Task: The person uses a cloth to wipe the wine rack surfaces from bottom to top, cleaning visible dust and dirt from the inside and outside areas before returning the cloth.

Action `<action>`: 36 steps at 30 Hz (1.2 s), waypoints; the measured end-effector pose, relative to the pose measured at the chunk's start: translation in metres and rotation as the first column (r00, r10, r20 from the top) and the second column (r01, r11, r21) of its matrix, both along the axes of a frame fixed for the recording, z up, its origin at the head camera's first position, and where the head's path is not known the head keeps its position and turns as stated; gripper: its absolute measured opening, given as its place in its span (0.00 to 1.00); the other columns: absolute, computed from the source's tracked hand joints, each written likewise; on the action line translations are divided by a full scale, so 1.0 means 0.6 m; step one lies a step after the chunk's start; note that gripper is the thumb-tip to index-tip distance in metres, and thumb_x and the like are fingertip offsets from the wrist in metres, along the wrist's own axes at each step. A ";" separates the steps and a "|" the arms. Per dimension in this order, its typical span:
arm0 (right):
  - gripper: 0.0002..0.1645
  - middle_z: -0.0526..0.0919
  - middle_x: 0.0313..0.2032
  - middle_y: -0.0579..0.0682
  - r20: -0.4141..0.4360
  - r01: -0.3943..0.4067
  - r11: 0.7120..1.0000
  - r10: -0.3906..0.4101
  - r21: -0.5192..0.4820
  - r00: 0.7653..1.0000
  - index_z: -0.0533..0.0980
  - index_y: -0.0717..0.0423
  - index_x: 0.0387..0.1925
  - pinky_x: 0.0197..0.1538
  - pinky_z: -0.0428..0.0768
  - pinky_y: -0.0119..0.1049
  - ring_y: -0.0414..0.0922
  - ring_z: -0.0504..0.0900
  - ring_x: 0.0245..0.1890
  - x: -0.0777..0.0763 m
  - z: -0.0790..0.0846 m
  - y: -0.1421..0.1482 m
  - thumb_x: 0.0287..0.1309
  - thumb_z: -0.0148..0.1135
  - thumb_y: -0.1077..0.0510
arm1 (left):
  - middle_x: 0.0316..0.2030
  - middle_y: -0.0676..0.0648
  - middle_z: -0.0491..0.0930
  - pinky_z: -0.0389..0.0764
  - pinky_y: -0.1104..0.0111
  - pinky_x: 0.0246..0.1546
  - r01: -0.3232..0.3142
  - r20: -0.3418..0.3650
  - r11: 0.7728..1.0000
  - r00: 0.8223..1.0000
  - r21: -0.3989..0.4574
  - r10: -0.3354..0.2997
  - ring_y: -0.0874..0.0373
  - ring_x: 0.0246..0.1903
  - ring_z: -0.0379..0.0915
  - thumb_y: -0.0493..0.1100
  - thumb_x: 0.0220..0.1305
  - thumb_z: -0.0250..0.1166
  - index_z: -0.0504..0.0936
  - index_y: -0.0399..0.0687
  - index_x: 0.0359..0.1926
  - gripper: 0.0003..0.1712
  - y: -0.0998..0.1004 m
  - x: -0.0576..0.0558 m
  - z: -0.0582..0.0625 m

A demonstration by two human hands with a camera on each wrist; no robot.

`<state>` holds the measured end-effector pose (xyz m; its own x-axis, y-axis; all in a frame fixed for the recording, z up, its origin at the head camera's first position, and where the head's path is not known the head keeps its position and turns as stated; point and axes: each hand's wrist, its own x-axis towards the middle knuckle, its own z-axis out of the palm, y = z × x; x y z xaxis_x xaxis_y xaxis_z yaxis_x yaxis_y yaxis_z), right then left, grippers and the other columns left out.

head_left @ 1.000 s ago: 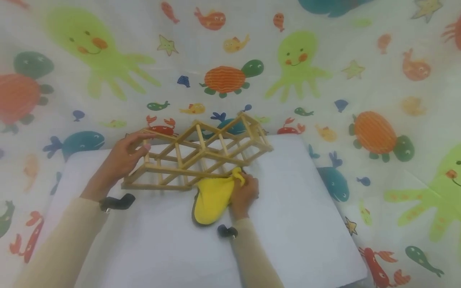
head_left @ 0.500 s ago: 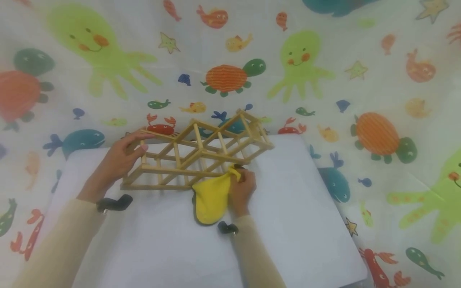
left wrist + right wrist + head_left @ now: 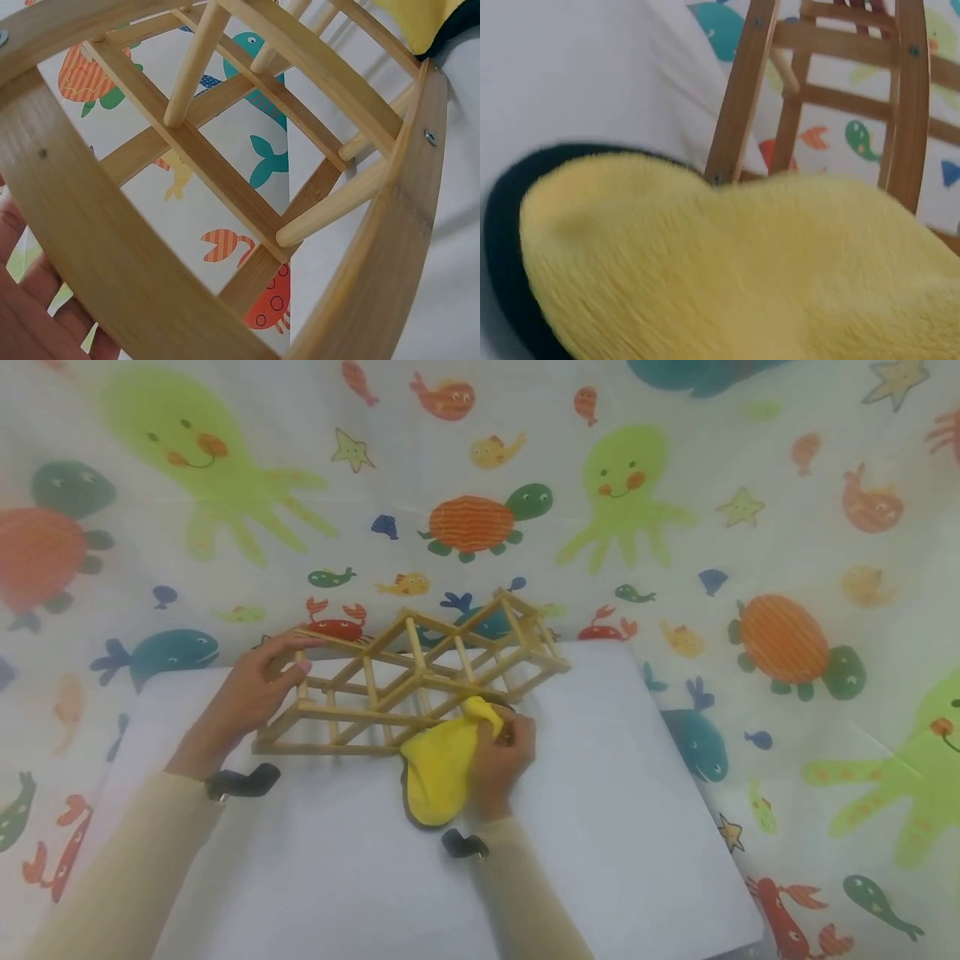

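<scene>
A wooden lattice rack of crossed slats and round dowels stands at the far side of the table, stretched out lengthwise. At its left end my left hand holds the corner, thumb in front and fingers along the top slat. In the left wrist view, fingers show behind a broad slat. My right hand grips a fluffy yellow cloth with a dark underside, bunched against the front slat right of the middle. The cloth's loose end hangs toward the table and fills much of the right wrist view, hiding the right fingers there.
Under the rack lies a white table whose right edge slopes toward the front. Close behind rises a white curtain printed with sea animals. Dark wrist mounts sit on both forearms.
My right hand has turned slightly, and the cloth's upper end has shifted left and up along the front slat. The left hand keeps its hold; the rack stays about where it was.
</scene>
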<state>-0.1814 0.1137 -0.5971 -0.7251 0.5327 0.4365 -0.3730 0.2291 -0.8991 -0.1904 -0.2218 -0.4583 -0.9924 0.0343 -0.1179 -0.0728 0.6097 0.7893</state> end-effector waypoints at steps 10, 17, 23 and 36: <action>0.24 0.79 0.34 0.52 0.043 -0.201 0.957 0.197 0.207 0.980 0.89 0.52 0.43 0.35 0.76 0.28 0.40 0.74 0.34 0.016 -0.015 -0.055 0.44 0.69 0.75 | 0.86 0.48 0.52 0.50 0.27 0.76 0.020 -0.033 1.000 0.999 0.002 -0.020 0.37 0.85 0.40 0.62 0.80 0.56 0.70 0.63 0.77 0.30 0.009 -0.004 -0.005; 0.24 0.77 0.34 0.51 -0.003 -0.065 0.995 0.066 0.074 0.998 0.88 0.48 0.44 0.33 0.77 0.26 0.41 0.74 0.35 0.021 -0.004 -0.048 0.49 0.68 0.75 | 0.85 0.48 0.54 0.52 0.26 0.75 0.025 -0.038 1.000 0.999 -0.007 -0.026 0.37 0.85 0.42 0.63 0.80 0.55 0.70 0.64 0.78 0.31 0.014 -0.008 -0.001; 0.23 0.77 0.34 0.51 0.023 -0.132 0.982 0.130 0.135 0.991 0.88 0.47 0.46 0.35 0.75 0.28 0.41 0.73 0.34 0.006 0.008 -0.050 0.52 0.68 0.73 | 0.85 0.47 0.55 0.53 0.26 0.75 0.035 -0.063 0.999 0.997 -0.010 -0.036 0.36 0.84 0.44 0.64 0.80 0.55 0.71 0.63 0.77 0.31 0.018 -0.008 0.005; 0.20 0.84 0.38 0.53 -0.054 -0.165 0.978 0.173 0.131 0.983 0.87 0.52 0.46 0.34 0.72 0.28 0.43 0.74 0.33 0.008 0.048 -0.036 0.55 0.67 0.73 | 0.85 0.47 0.56 0.50 0.27 0.76 0.035 -0.080 0.999 0.996 -0.006 -0.036 0.37 0.85 0.42 0.63 0.81 0.54 0.71 0.62 0.77 0.30 0.022 -0.009 0.010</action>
